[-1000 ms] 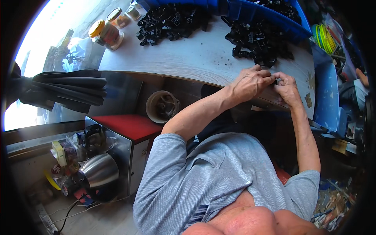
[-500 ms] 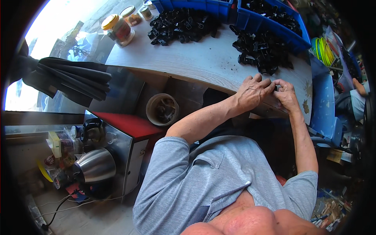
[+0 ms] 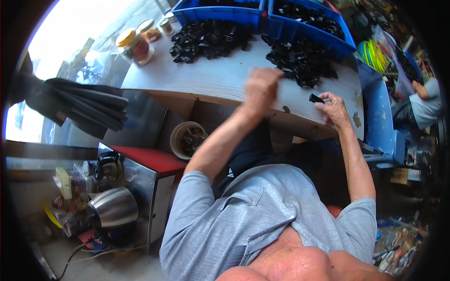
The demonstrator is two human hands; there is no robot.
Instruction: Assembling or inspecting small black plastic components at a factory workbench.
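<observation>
My right hand (image 3: 335,110) is above the table's near edge, thumb and fingers pinched on a small black plastic part (image 3: 315,98). The part juts out to the left of the fingertips. To its left, my left hand (image 3: 262,91) is raised over the tabletop, smeared by motion, so I cannot make out its fingers or anything in them. Just beyond the hands lies a heap of black plastic parts (image 3: 302,61). A second heap of similar black parts (image 3: 208,40) sits farther left on the white table (image 3: 187,77).
Two blue crates (image 3: 220,17) hold more black parts at the back. Lidded jars (image 3: 135,47) stand at the table's left end. A bucket (image 3: 174,140) is below the table's edge, near a red-topped cabinet (image 3: 147,157). Another person (image 3: 424,110) is at far right.
My hands were together at the table's edge and have moved apart. The left has swung left and away from me; the black part now shows in my right hand. The view has shifted slightly.
</observation>
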